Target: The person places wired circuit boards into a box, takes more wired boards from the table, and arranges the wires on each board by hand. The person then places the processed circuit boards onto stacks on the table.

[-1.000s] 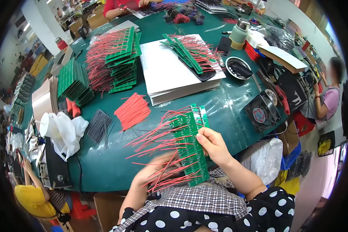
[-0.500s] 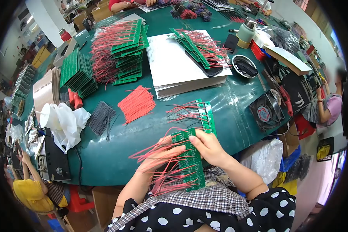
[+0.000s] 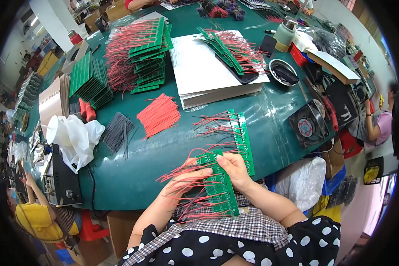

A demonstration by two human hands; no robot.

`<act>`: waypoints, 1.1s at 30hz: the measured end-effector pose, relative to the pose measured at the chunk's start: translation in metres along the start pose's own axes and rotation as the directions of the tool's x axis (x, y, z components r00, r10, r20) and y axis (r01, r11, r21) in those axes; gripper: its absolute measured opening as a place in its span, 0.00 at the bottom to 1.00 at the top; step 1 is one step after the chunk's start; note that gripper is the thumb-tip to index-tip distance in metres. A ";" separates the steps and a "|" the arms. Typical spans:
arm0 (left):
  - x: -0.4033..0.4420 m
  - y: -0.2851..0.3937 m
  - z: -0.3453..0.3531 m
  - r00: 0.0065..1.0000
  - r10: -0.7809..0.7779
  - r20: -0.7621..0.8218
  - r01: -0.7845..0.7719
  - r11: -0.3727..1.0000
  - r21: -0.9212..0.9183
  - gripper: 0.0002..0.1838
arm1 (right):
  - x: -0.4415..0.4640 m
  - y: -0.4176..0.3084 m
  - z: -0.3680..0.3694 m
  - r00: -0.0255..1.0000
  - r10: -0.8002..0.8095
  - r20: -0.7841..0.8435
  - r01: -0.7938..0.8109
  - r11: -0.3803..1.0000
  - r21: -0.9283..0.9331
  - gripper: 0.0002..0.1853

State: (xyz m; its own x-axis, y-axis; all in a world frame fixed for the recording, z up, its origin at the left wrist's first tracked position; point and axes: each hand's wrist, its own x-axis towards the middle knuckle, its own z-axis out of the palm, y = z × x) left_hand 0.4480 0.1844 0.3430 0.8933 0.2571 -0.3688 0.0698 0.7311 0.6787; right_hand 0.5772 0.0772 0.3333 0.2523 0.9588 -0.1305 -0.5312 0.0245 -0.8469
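Note:
A green circuit board with red and black wires hanging off its left side is held near my lap. My right hand pinches its upper right edge with the thumb on top. On the board's left side, my left hand is closed among the wires, its thumb reaching to the board. Just beyond, more wired green boards lie on the table by its front edge. Loose red wires and dark wires lie in piles farther left.
On the green table are stacked wired boards, bare boards, a white paper stack bearing boards and a phone, a white plastic bag, a round dish and a small fan. Other people sit around.
The held board has come down and toward me, apart from the boards on the table. My left hand has moved up to its upper left side, and my right hand has stayed on its edge.

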 end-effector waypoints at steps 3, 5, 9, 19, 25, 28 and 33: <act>-0.005 0.007 0.010 0.997 0.039 -0.068 -0.036 0.999 0.040 0.15 | 0.002 0.002 -0.003 0.998 0.046 -0.042 -0.045 0.999 0.027 0.15; -0.004 0.010 0.012 0.995 0.036 -0.095 -0.020 0.986 0.164 0.13 | 0.009 0.002 -0.013 0.998 -0.029 -0.052 0.006 0.918 -0.397 0.17; -0.004 0.012 0.032 0.977 0.149 -0.151 -0.116 0.971 0.209 0.13 | 0.012 -0.027 0.008 0.967 -0.182 -0.176 0.036 0.786 -0.617 0.20; -0.015 0.033 0.056 0.974 0.116 -0.194 -0.063 0.964 0.260 0.13 | 0.022 -0.021 0.006 0.946 -0.234 -0.225 0.107 0.878 -0.466 0.23; -0.006 0.017 0.033 0.986 0.025 -0.165 0.010 0.979 0.203 0.12 | 0.021 -0.014 0.007 0.961 -0.162 -0.223 0.104 0.963 -0.250 0.24; -0.010 0.014 0.033 0.968 0.079 -0.239 -0.017 0.968 0.249 0.13 | 0.019 -0.018 0.016 0.962 -0.127 -0.241 0.093 0.985 -0.147 0.23; -0.002 0.000 0.008 0.999 0.029 -0.041 -0.021 0.982 0.188 0.13 | 0.018 -0.010 0.009 0.967 -0.125 -0.220 0.073 0.970 -0.231 0.23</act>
State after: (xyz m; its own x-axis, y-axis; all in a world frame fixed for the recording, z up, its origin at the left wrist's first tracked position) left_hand 0.4502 0.1787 0.3493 0.8760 0.3036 -0.3748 0.1337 0.5938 0.7934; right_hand 0.5799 0.0970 0.3435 0.4888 0.8621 -0.1337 -0.3101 0.0284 -0.9503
